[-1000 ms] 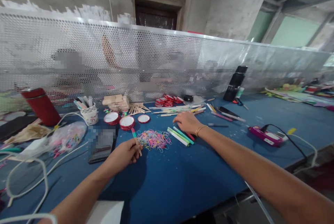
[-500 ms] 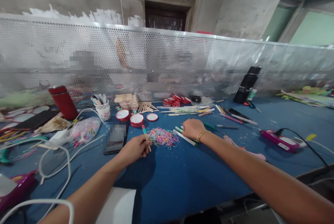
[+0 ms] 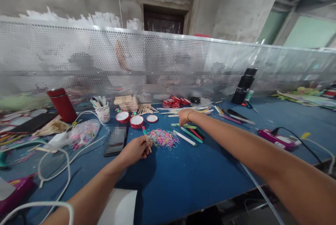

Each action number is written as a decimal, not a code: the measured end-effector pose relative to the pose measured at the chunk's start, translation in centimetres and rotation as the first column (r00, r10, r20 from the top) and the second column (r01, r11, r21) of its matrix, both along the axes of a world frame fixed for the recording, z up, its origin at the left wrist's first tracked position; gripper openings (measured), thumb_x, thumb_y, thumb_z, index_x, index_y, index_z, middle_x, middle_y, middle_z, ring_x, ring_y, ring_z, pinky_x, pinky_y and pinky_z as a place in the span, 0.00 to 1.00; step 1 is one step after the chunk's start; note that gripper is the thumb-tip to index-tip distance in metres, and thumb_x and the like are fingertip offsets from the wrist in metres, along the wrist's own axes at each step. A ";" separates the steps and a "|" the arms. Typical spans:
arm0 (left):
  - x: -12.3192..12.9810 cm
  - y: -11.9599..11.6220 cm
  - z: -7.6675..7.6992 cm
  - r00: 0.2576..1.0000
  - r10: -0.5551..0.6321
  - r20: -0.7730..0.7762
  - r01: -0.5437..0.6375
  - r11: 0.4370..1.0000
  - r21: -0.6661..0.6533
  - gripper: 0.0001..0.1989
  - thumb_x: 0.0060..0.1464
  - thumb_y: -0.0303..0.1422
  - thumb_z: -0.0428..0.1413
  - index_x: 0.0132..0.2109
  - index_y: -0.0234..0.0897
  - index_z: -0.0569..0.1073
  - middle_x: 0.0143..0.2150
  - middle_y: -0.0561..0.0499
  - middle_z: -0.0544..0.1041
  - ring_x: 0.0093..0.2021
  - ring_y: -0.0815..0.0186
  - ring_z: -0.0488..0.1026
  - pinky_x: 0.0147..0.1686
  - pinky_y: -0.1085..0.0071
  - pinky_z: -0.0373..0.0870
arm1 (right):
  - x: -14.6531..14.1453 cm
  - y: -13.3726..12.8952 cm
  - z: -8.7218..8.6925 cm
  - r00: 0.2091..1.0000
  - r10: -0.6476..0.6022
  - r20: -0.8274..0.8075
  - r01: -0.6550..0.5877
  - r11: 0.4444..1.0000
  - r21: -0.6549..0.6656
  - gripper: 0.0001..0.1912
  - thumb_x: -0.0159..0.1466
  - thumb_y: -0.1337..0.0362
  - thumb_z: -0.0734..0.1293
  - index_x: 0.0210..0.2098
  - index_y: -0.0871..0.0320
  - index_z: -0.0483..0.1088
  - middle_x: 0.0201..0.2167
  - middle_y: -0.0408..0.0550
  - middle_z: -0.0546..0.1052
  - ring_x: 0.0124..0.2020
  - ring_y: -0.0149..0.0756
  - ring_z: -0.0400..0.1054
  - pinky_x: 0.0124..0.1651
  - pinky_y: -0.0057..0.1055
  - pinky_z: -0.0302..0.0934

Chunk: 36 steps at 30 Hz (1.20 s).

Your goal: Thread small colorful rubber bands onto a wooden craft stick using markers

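Observation:
My left hand [image 3: 136, 148] pinches a wooden craft stick [image 3: 147, 141], held upright, with a red and green coloured top end. Just right of it lies a loose pile of thin, multicoloured rubber bands [image 3: 164, 138]. Farther back, my right hand [image 3: 184, 117] is closed with its fingertips pointing down over the markers; whatever its fingers may hold is hidden. Below and beside it are a light green marker [image 3: 189, 126], a white marker with a green end [image 3: 185, 138], a teal-green marker [image 3: 192, 135] and a dark red one [image 3: 197, 134].
Red-rimmed tape rolls [image 3: 137, 121], wooden sticks [image 3: 147, 109] and a paper cup of pens [image 3: 102, 111] stand behind. A dark phone-like device [image 3: 115, 141] is left, near a red bottle [image 3: 62, 104] and white cable [image 3: 68, 162]. A perforated metal screen [image 3: 168, 64] borders the table.
My right hand has moved away and slightly left, off the near markers, uncovering the teal-green and dark red ones. My left hand still holds the craft stick in the same place.

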<state>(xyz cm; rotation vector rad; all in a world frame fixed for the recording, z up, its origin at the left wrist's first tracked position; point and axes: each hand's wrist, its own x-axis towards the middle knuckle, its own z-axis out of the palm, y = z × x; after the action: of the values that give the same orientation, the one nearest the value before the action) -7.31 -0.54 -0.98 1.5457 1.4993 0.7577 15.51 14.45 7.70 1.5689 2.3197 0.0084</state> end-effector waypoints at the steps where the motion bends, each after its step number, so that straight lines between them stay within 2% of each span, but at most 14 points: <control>1: 0.0 0.0 0.0 1.000 0.000 -0.003 0.000 1.000 0.002 0.10 0.56 0.39 0.49 0.34 0.36 0.68 0.22 0.56 0.70 0.18 0.74 0.65 0.18 0.78 0.57 | 0.0 0.0 0.2 1.000 0.002 0.007 -0.002 1.000 -0.016 0.19 0.46 0.60 0.72 0.37 0.64 0.78 0.37 0.57 0.79 0.37 0.45 0.74 0.37 0.32 0.64; 5: 0.1 -0.2 0.2 1.000 0.002 -0.001 -0.002 1.000 -0.001 0.10 0.56 0.38 0.49 0.34 0.36 0.68 0.23 0.56 0.69 0.18 0.74 0.64 0.18 0.78 0.57 | 1.4 -0.8 1.6 1.000 0.013 -0.028 -0.014 0.999 -0.039 0.16 0.47 0.61 0.72 0.31 0.66 0.77 0.33 0.58 0.79 0.34 0.45 0.73 0.34 0.32 0.63; 8: 0.2 -0.3 0.3 1.000 0.008 0.015 -0.008 1.000 -0.002 0.11 0.55 0.40 0.50 0.34 0.36 0.68 0.22 0.56 0.69 0.18 0.74 0.64 0.18 0.78 0.56 | 2.7 -2.3 2.4 0.990 0.047 -0.132 -0.054 0.997 -0.049 0.14 0.53 0.59 0.68 0.31 0.65 0.76 0.31 0.56 0.79 0.33 0.41 0.73 0.32 0.29 0.61; 12: 0.1 -0.4 0.2 1.000 -0.019 0.008 0.019 0.999 0.043 0.12 0.55 0.41 0.50 0.33 0.36 0.68 0.22 0.56 0.69 0.18 0.73 0.64 0.18 0.77 0.57 | 2.6 -5.4 1.2 0.925 0.116 -0.363 -0.153 0.985 -0.075 0.14 0.63 0.59 0.59 0.37 0.60 0.73 0.31 0.48 0.79 0.31 0.32 0.72 0.31 0.24 0.60; 14: 0.0 -0.4 0.0 0.999 -0.032 0.002 0.032 0.998 0.054 0.12 0.55 0.41 0.50 0.34 0.36 0.68 0.23 0.56 0.70 0.18 0.73 0.65 0.19 0.77 0.58 | 1.5 -7.0 0.0 0.672 0.018 -0.740 -0.145 0.984 -0.108 0.13 0.63 0.60 0.62 0.44 0.61 0.69 0.29 0.47 0.78 0.28 0.31 0.70 0.29 0.24 0.61; 17: -0.2 -0.3 -0.3 1.000 -0.018 0.011 0.018 0.999 0.032 0.12 0.55 0.41 0.50 0.34 0.36 0.69 0.23 0.56 0.70 0.18 0.73 0.65 0.19 0.77 0.58 | -0.6 -9.1 -1.3 0.326 -0.063 -0.943 -0.309 0.936 -0.169 0.17 0.61 0.61 0.65 0.49 0.57 0.64 0.22 0.39 0.73 0.20 0.27 0.63 0.24 0.24 0.57; 19: -0.2 -0.2 -0.4 1.000 -0.009 0.012 0.008 1.000 0.019 0.12 0.55 0.40 0.50 0.35 0.36 0.70 0.23 0.55 0.70 0.18 0.73 0.65 0.18 0.77 0.58 | -2.0 -9.9 -1.7 0.146 -0.117 -0.982 -0.434 0.885 -0.170 0.15 0.64 0.59 0.62 0.50 0.54 0.64 0.24 0.38 0.73 0.19 0.26 0.61 0.23 0.24 0.56; 22: -0.1 -0.2 -0.2 1.000 0.001 0.016 -0.001 1.000 0.009 0.11 0.55 0.39 0.50 0.36 0.35 0.70 0.23 0.55 0.70 0.18 0.73 0.64 0.19 0.77 0.58 | -3.9 -10.4 -2.8 -0.089 -0.250 -0.964 -0.532 0.830 -0.166 0.12 0.65 0.58 0.59 0.44 0.56 0.67 0.29 0.43 0.76 0.25 0.28 0.68 0.30 0.28 0.63; 25: 0.0 -0.4 0.2 0.999 0.003 0.033 -0.003 1.000 -0.013 0.12 0.55 0.41 0.50 0.35 0.35 0.69 0.23 0.56 0.70 0.18 0.73 0.64 0.20 0.77 0.58 | -5.6 -10.8 -5.3 -0.306 -0.220 -0.926 -0.441 0.895 -0.067 0.13 0.60 0.60 0.64 0.45 0.55 0.65 0.32 0.45 0.76 0.32 0.32 0.71 0.37 0.31 0.66; 27: 0.0 -0.6 0.3 0.999 -0.012 0.040 0.012 1.000 -0.003 0.13 0.55 0.42 0.50 0.35 0.36 0.69 0.23 0.56 0.70 0.19 0.73 0.65 0.20 0.76 0.59 | -6.4 -11.3 -7.2 -0.384 -0.139 -0.913 -0.327 0.945 -0.006 0.17 0.56 0.59 0.69 0.43 0.54 0.62 0.28 0.41 0.74 0.30 0.33 0.70 0.35 0.31 0.66; 28: 0.0 -0.6 0.3 0.999 -0.020 0.046 0.020 1.000 0.005 0.14 0.55 0.43 0.51 0.34 0.36 0.69 0.23 0.56 0.70 0.19 0.73 0.65 0.20 0.76 0.59 | -6.7 -11.7 -8.1 -0.400 -0.104 -0.910 -0.263 0.965 0.005 0.18 0.55 0.58 0.70 0.41 0.53 0.61 0.26 0.39 0.71 0.27 0.32 0.68 0.31 0.29 0.65; 31: -0.2 -0.6 0.0 0.997 -0.029 0.076 0.029 1.000 0.003 0.15 0.54 0.46 0.51 0.35 0.37 0.69 0.23 0.56 0.69 0.20 0.73 0.64 0.20 0.76 0.58 | -6.9 -12.8 -9.5 -0.339 -0.007 -0.941 -0.169 0.984 0.054 0.09 0.62 0.56 0.64 0.37 0.54 0.63 0.25 0.39 0.69 0.25 0.31 0.65 0.30 0.28 0.62; 33: -0.3 -0.5 -0.2 0.996 -0.031 0.086 0.032 0.999 -0.006 0.16 0.55 0.46 0.51 0.36 0.37 0.69 0.24 0.56 0.69 0.20 0.73 0.63 0.20 0.77 0.58 | -6.7 -13.4 -9.5 -0.278 0.102 -0.955 -0.124 0.982 0.141 0.11 0.67 0.57 0.56 0.38 0.54 0.68 0.26 0.42 0.70 0.29 0.33 0.67 0.33 0.30 0.62; 36: -0.3 -0.6 -0.3 0.996 -0.048 0.075 0.047 0.999 0.012 0.16 0.56 0.46 0.49 0.35 0.37 0.68 0.25 0.54 0.69 0.21 0.73 0.64 0.21 0.76 0.58 | -6.3 -13.7 -9.0 -0.179 0.221 -0.959 -0.074 0.969 0.237 0.12 0.67 0.62 0.56 0.43 0.54 0.69 0.33 0.45 0.74 0.34 0.34 0.68 0.36 0.31 0.62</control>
<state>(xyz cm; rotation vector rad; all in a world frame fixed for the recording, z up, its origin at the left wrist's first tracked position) -7.59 -1.12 -1.25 1.5386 1.4011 0.7887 9.20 0.77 -1.35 1.3664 3.6239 -1.8184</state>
